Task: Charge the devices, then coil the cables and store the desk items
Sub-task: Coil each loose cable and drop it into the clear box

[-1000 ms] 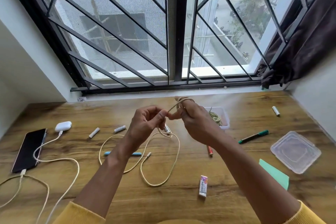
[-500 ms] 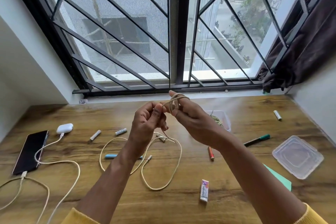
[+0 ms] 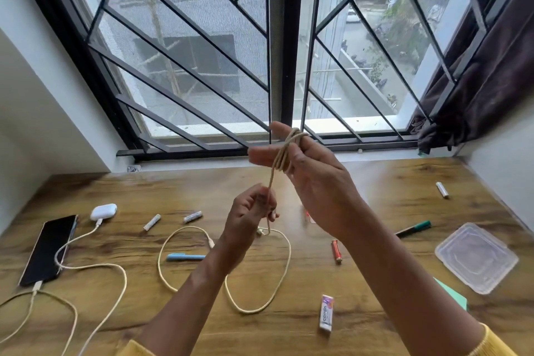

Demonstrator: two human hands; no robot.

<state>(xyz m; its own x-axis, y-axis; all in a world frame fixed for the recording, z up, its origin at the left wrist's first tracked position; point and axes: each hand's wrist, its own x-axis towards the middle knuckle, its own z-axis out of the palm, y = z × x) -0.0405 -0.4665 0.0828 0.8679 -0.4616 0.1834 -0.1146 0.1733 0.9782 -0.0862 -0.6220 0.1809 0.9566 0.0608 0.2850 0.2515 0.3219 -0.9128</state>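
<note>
A cream cable [image 3: 278, 269] lies in loose loops on the wooden desk [image 3: 260, 326] and rises to my hands. Several turns of it are wound round the straight fingers of my right hand [image 3: 306, 173], which is raised in front of the window sill. Just below, my left hand [image 3: 250, 214] pinches the taut strand running down from those turns. At the far left a black phone [image 3: 47, 248] and a white earbud case [image 3: 103, 211] each have a cream cable plugged in.
Scattered on the desk are white batteries [image 3: 151, 222] [image 3: 193, 216] [image 3: 442, 189], a blue pen [image 3: 185, 257], a red battery [image 3: 336, 251], a green marker [image 3: 413, 229], an eraser [image 3: 326, 312], a clear plastic lid [image 3: 476, 257] and a green paper [image 3: 450, 293]. The window grille stands behind.
My right hand has risen and opened its fingers with the cable turns round them. My left hand has dropped lower along the strand. The loops on the desk have shrunk.
</note>
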